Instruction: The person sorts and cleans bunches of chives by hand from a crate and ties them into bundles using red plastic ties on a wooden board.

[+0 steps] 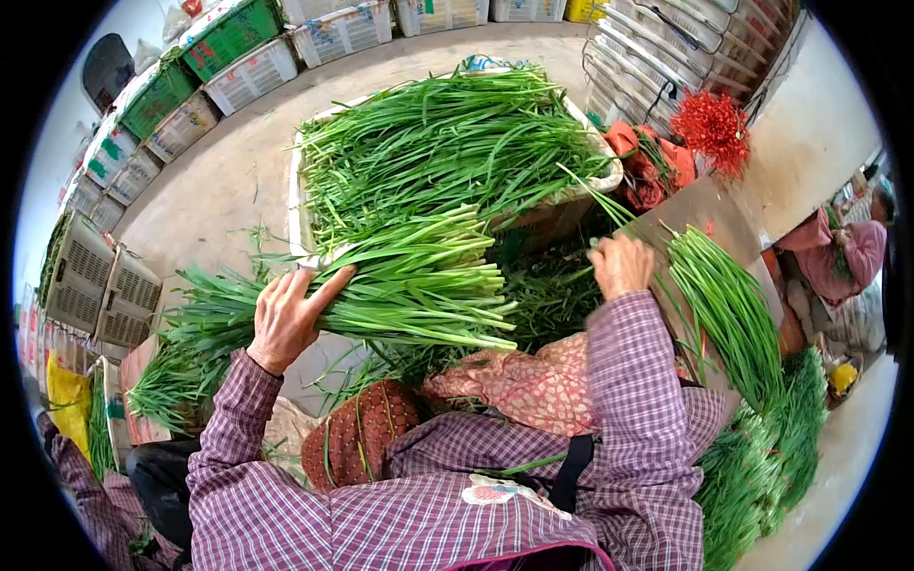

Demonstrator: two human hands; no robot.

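Observation:
My left hand (288, 319) is wrapped around a thick bunch of garlic chives (428, 285), its pale cut ends pointing right and its leafy tips hanging left. My right hand (621, 266) is closed in a pinch to the right of those ends, slightly blurred; what its fingers hold, if anything, cannot be made out. A few loose chive stalks (598, 198) pass just above it. Beyond both hands, a white crate (297, 190) is heaped with chives (447, 143). Another bunch of chives (728, 309) lies on a board (690, 214) to the right.
Tied chives (752, 466) are piled on the floor at right. Red ties (712, 131) hang beside stacked white crates (657, 57). Green and white crates (252, 76) line the wall. Another person (838, 252) is at far right, and a plaid sleeve (86, 485) shows at lower left.

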